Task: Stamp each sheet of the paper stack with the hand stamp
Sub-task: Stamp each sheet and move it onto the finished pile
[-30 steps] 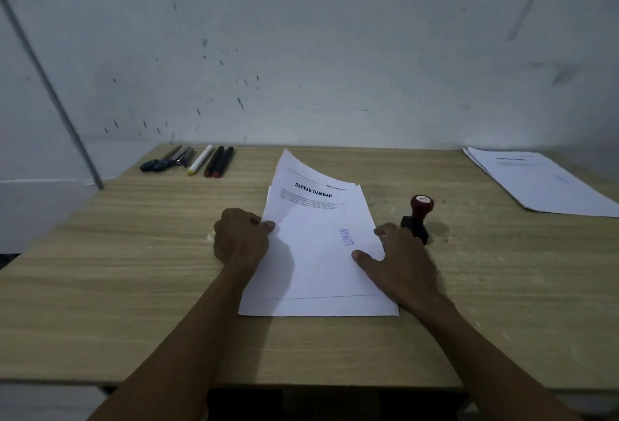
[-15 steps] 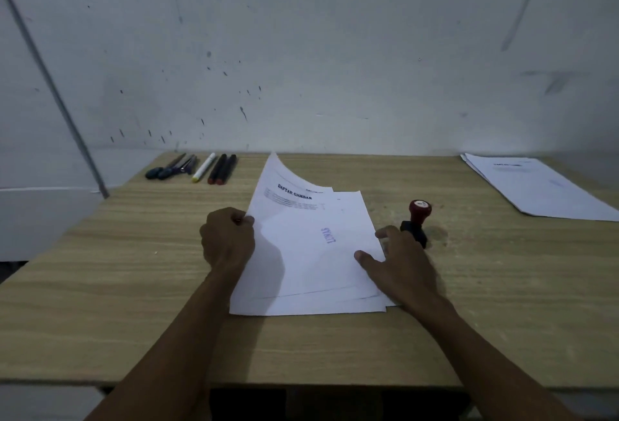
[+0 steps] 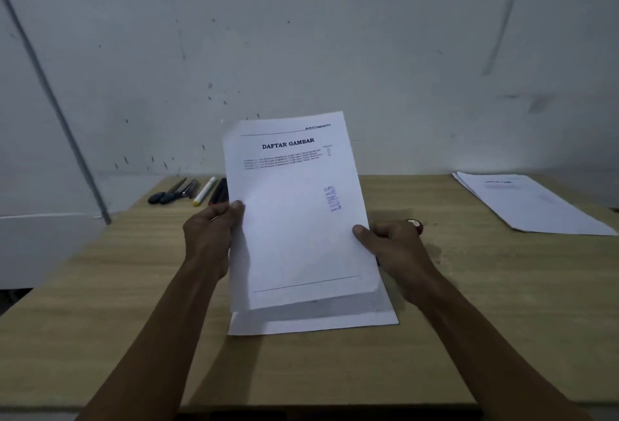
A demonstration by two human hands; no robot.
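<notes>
The stamped sheet (image 3: 298, 216), which lay flat on the paper stack (image 3: 315, 320) a second ago, is now lifted and tilted toward the camera, the left hand (image 3: 209, 236) pinching its 9 o'clock edge and the right hand (image 3: 390, 246) gripping its 3 o'clock edge, thumbs on the face. It carries a blue "LUNAS" mark and hangs just above the stack on the wooden table (image 3: 469, 320), with the red-topped hand stamp (image 3: 415, 224) peeking out behind the right hand at 3 o'clock. A single sheet looks light, limp and easily creased, so I judge a two-sided hold at mid-edge, clear of possibly wet ink, suits it best.
</notes>
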